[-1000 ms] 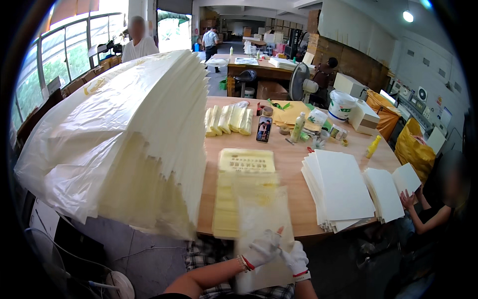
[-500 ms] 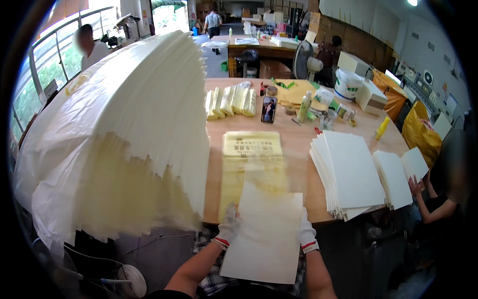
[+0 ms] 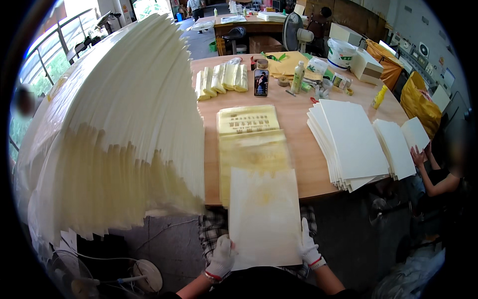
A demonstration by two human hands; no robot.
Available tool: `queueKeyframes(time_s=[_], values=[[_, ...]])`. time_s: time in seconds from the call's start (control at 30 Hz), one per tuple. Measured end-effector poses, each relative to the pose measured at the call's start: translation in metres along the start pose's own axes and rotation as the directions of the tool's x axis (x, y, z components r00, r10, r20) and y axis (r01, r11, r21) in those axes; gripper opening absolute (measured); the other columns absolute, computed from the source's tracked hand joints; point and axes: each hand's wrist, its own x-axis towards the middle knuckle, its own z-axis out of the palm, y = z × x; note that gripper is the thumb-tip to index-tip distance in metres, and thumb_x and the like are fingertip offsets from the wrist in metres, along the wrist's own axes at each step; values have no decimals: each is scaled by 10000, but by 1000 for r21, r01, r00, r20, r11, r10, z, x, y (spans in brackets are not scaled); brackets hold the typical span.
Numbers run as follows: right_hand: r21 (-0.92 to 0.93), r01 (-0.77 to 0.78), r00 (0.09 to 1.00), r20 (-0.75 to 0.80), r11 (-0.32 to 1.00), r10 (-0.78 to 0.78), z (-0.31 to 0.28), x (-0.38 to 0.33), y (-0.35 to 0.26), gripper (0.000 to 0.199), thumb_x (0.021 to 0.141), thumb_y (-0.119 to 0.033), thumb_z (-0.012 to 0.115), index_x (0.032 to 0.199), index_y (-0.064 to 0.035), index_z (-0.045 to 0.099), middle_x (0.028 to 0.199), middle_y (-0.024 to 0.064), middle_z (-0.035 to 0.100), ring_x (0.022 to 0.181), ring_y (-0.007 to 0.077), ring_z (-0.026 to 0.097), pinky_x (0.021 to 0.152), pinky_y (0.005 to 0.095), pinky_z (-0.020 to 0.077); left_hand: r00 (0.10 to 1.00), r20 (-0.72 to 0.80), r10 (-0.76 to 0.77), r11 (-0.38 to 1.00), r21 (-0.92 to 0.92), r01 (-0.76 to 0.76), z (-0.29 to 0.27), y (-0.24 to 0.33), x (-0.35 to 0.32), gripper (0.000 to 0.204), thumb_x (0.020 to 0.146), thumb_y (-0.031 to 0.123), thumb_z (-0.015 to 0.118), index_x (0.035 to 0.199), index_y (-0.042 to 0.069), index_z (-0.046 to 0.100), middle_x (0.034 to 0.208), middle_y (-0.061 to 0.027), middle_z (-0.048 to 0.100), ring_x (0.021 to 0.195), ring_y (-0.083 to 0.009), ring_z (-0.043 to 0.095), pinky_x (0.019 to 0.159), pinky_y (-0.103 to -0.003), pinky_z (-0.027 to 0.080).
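A white sheet [image 3: 264,219] with a yellowish smudge near its top is held over my lap, its far end reaching over the table's front edge. Curled around its lower left edge is my left hand [image 3: 222,254], in a white glove. My right hand [image 3: 308,246], also gloved, grips the lower right edge, with its fingers stretched along the side. Beyond the sheet, a blurred yellow plastic bag [image 3: 253,152] lies over a flat pile of printed yellow bags [image 3: 247,119]. Whether the sheet's far end is inside the bag, I cannot tell.
A tall fanned heap of white-and-yellow bags [image 3: 129,109] rises on the left. White boards [image 3: 348,139] lie stacked at right, near another person's hands [image 3: 419,155]. Folded yellow packets [image 3: 224,77], a phone [image 3: 261,82], a bottle [image 3: 298,77] and a fan [image 3: 294,32] stand farther back.
Both hands have come back toward my body with the white sheet, now straighter. A yellow bag shows bunched across the pile beyond it. The whole view has tilted downward.
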Motion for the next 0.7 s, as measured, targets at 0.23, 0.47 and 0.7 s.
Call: queueKeyframes(time_s=[0.23, 0.47, 0.7], values=[[-155, -99, 937, 317, 983, 144, 2, -101, -7, 463, 868, -132, 460, 1273, 46, 324, 958, 235, 538, 714, 350, 592, 646, 388, 493, 867, 482, -126, 828, -431, 360, -27, 3, -50, 357, 730, 26, 558, 1085, -6, 539, 1154, -204, 491, 964, -343, 554, 747, -314, 483], [27, -88, 985, -148, 996, 91, -10, -53, -23, 402, 818, -109, 535, 1199, 9, 487, 1001, 238, 589, 873, 371, 592, 731, 403, 484, 997, 77, 1, 972, -233, 16, -17, 7, -37, 108, 684, -59, 495, 767, 10, 496, 772, -116, 579, 719, -262, 572, 660, -317, 461], [479, -185, 979, 16, 858, 203, -45, -56, -7, 383, 864, -175, 548, 1196, 13, 514, 970, 129, 638, 834, 194, 627, 771, 308, 502, 971, -36, 234, 914, -333, -233, -20, 43, 0, 84, 657, -28, 470, 719, 26, 485, 724, -122, 491, 676, -276, 517, 606, -337, 425]])
